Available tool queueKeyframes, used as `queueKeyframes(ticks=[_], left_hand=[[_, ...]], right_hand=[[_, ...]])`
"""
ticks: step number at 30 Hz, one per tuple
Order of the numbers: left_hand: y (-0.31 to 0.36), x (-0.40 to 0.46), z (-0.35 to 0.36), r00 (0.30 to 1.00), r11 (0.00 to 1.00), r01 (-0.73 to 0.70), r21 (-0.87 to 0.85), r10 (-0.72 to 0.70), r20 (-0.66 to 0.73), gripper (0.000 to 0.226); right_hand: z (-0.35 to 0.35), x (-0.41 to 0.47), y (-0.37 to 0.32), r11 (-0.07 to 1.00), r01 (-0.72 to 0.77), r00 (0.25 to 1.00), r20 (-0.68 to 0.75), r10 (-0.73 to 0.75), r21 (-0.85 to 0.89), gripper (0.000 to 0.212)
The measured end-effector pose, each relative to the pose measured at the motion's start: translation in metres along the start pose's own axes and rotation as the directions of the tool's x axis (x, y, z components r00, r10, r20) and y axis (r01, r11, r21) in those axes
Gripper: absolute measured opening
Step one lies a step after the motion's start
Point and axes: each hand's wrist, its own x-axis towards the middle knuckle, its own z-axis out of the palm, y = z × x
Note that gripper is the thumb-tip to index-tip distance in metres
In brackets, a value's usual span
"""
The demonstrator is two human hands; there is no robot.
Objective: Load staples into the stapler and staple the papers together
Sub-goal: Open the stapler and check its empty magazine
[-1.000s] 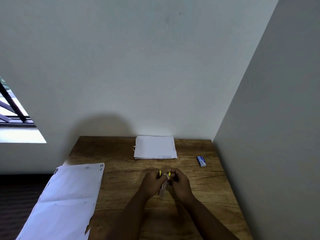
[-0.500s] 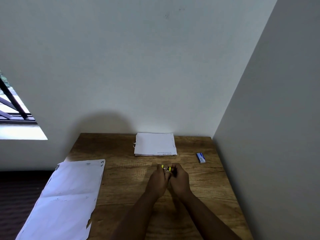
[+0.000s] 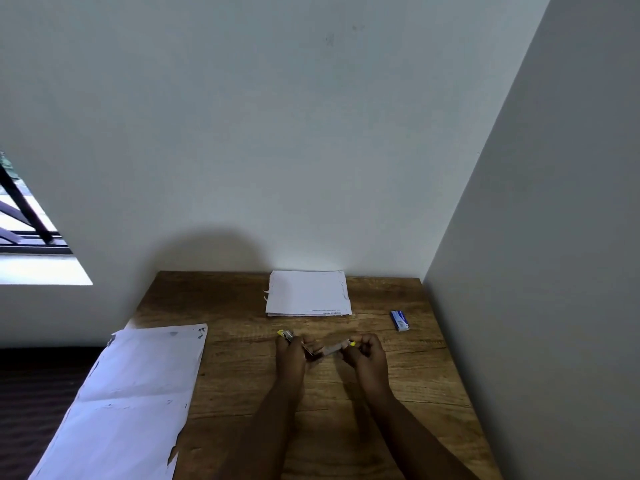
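Observation:
A small stapler with yellow tips is swung open into a wide V above the wooden table. My left hand grips its left half, whose yellow end pokes out past my fingers. My right hand pinches the other half near its yellow tip. A stack of white papers lies against the far wall, beyond both hands. A small blue staple box rests to the right of the stack, apart from my right hand.
A large creased white sheet hangs over the table's left edge. A grey wall closes off the table's right side and a white wall its back. A window sits low at the far left.
My hands were pressed together around the folded stapler. They have drawn apart sideways, and the stapler now lies spread open between them.

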Motion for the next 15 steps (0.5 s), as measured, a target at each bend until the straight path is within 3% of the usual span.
queueKeyframes(ticks=[2,6,12,15], left_hand=[[0.002,0.002,-0.006,0.998,0.999,-0.019,-0.046,0.022,0.066,0.013],[0.006,0.002,-0.011,0.988,0.998,-0.035,-0.059,0.043,0.146,0.02],[0.009,-0.014,-0.006,0.941,0.979,0.125,0.163,-0.169,0.292,0.04],[0.008,-0.017,-0.004,0.939,0.93,0.072,0.361,-0.186,0.29,0.033]], right_hand=[[-0.007,0.0,0.0,0.998,-0.001,0.993,0.122,-0.006,0.06,0.012],[-0.014,-0.004,0.009,0.999,0.004,0.96,0.279,0.006,-0.033,0.031],[-0.007,-0.002,0.011,0.997,-0.029,0.975,0.218,0.043,-0.067,0.041],[-0.003,0.006,0.005,0.996,-0.012,0.986,0.162,0.026,-0.084,0.033]])
